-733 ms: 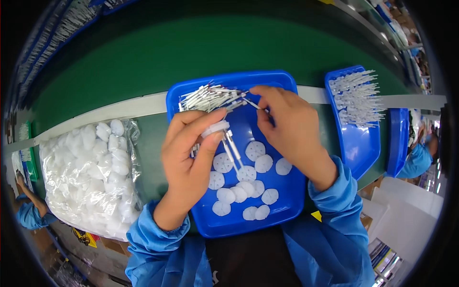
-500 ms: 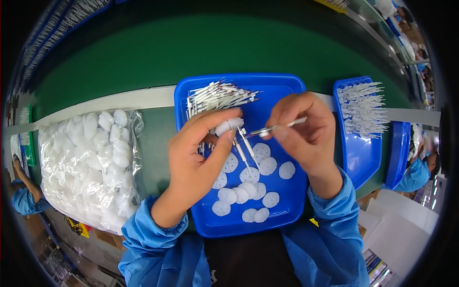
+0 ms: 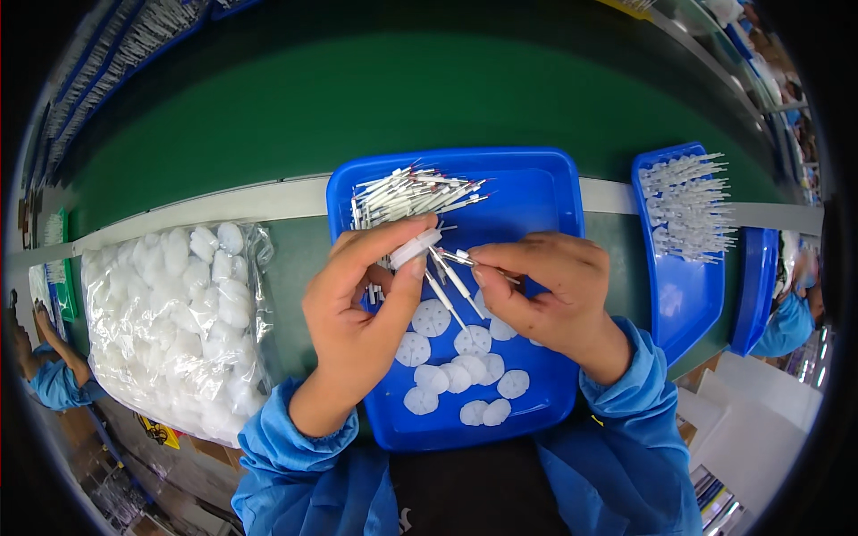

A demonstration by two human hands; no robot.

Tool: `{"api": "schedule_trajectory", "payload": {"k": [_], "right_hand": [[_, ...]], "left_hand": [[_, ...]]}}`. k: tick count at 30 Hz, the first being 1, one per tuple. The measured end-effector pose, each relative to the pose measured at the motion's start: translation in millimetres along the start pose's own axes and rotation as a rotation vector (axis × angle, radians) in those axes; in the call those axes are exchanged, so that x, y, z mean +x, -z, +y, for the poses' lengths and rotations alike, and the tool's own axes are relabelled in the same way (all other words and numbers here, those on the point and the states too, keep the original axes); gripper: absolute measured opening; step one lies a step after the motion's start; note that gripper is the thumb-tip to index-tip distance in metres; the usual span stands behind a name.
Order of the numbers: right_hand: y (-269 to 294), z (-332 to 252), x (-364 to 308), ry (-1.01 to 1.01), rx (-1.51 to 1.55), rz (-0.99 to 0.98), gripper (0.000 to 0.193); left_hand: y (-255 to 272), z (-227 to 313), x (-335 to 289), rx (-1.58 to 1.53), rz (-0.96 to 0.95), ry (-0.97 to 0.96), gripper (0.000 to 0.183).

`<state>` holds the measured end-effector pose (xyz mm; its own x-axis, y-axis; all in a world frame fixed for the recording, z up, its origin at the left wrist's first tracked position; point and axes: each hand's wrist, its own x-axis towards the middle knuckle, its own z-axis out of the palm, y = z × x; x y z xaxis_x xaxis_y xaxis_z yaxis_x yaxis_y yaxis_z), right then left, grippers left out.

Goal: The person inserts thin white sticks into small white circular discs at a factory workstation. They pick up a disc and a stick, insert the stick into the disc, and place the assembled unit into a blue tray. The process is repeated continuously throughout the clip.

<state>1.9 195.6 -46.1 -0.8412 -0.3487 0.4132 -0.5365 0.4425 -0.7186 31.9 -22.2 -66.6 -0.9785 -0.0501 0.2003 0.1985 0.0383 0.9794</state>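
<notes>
My left hand (image 3: pixel 362 299) pinches a small stack of white plastic discs (image 3: pixel 414 249) edge-on between thumb and fingers. Several thin white rods (image 3: pixel 454 275) stick out of the discs, slanting down to the right. My right hand (image 3: pixel 550 290) is closed on another thin white rod (image 3: pixel 460 257), its end close against the held discs. Whether that end sits in a hole cannot be made out. Below both hands, loose white discs with small holes (image 3: pixel 432 379) lie in a blue tray (image 3: pixel 572 357). At the tray's far left is a heap of white rods with dark tips (image 3: pixel 407 195).
To the left lies a clear plastic bag full of white discs (image 3: pixel 179 322). A blue bin (image 3: pixel 684 313) at right holds upright assembled rods (image 3: pixel 684 205); another blue bin (image 3: pixel 755 290) stands beside it. Racks of rods are at the far left. Other people's blue sleeves (image 3: pixel 782 326) show at the sides.
My right hand has come down and left, bringing its rod to the discs in my left hand. The left hand has lowered slightly and still grips the discs.
</notes>
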Motion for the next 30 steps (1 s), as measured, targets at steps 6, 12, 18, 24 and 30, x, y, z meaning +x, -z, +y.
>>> {"api": "schedule_trajectory", "payload": {"k": [6,12,18,24,30], "right_hand": [[-10.1,-3.3,-1.0,-0.082,0.034,0.047,0.018],[-2.1,1.0,-1.0,-0.074,-0.064,-0.061,0.015],[-16.8,8.6,-3.2,-0.048,-0.097,0.083,0.015],[-15.9,5.6,0.7,0.059,-0.184,0.095,0.015],[-15.3,3.5,3.2,0.064,-0.174,0.096,0.017]], "left_hand": [[-0.3,6.5,3.0,0.284,-0.061,-0.112,0.039],[1.4,8.7,7.5,0.6,-0.13,-0.364,0.043],[-6.4,15.3,0.0,0.734,-0.125,-0.314,0.043],[-8.4,20.6,-4.9,0.706,-0.109,-0.183,0.043],[-4.1,18.4,-1.2,0.484,-0.115,-0.073,0.048]]}}
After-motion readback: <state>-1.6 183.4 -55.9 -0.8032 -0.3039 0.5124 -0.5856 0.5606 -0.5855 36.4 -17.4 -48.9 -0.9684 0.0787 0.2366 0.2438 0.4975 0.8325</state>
